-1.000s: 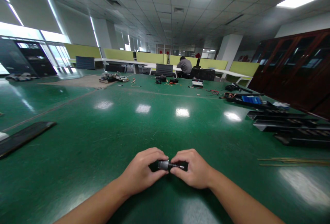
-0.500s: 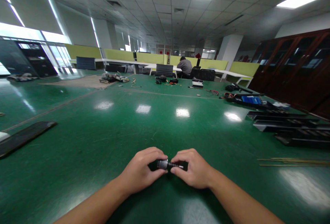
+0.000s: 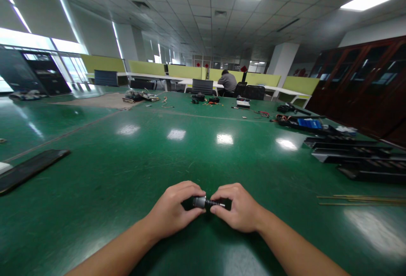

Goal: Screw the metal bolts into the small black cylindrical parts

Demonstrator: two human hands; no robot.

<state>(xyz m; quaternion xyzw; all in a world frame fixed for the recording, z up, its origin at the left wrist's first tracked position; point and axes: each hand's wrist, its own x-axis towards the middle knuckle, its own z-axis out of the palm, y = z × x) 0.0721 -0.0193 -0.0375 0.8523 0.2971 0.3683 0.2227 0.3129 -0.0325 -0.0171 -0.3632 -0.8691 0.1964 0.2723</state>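
Note:
Low in the middle of the head view, a small grey and black cylindrical part (image 3: pixel 199 202) is between the thumb and fingers of my left hand (image 3: pixel 174 208). From its right end a thin, dark, ribbed shaft (image 3: pixel 214 203) with a bright tip points to the right. My right hand (image 3: pixel 239 208) curls around this shaft, thumb below and fingers above. Whether the right fingertips touch the shaft is hard to tell. Both hands are over the green tabletop (image 3: pixel 196 157), fingertips facing each other with a narrow gap.
A dark flat panel (image 3: pixel 31 168) lies at the left. Thin brass-coloured rods (image 3: pixel 361 200) and long black metal profiles (image 3: pixel 355 153) lie at the right. Electronics and cables (image 3: pixel 139 95) are at the table's far side. A person (image 3: pixel 228 82) sits beyond it.

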